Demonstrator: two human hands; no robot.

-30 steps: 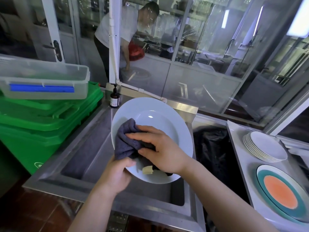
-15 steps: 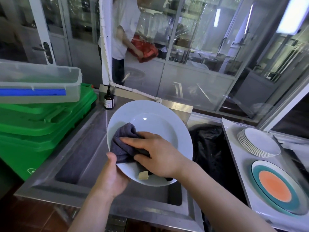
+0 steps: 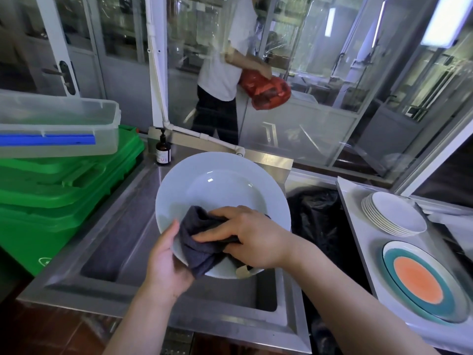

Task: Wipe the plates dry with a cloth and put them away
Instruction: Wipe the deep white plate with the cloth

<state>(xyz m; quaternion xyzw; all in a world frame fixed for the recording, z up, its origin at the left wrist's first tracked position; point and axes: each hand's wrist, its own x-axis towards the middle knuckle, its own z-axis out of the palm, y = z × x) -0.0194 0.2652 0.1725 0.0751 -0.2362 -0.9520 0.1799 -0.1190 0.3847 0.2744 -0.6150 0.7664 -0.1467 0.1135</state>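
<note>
We hold a large white plate (image 3: pixel 222 190) tilted up over the steel sink (image 3: pixel 107 242), its face turned toward us. Our left hand (image 3: pixel 167 262) grips the near left rim, thumb lying on the face and the fingers hidden behind. Our right hand (image 3: pixel 252 238) is curled over a dark grey cloth (image 3: pixel 198 242), pressing the bunched fabric flat against the lower part of the plate's well; the cloth hangs slightly past the near rim. We judge this to be the drying step, in the middle of a wipe: the upper part of the face is bare and shows small highlights, though we cannot tell whether water remains there. On the counter (image 3: pixel 363 242) to the right sits a stack of white plates (image 3: pixel 395 213), and nearer to us a plate with orange and teal rings (image 3: pixel 419 280), which looks like the place where dried plates go. Next, we think, the cloth should sweep round the rest of the face and rim, and probably the back too, with the left hand turning the plate while gripping it firmly. Then the plate must travel right, across the dark bag-lined bin (image 3: pixel 317 216), to the counter. Stacked green crates (image 3: pixel 64 185) and a clear tub (image 3: pixel 58 124) stand to the left, a pump bottle (image 3: pixel 163 152) at the far edge of the sink.
</note>
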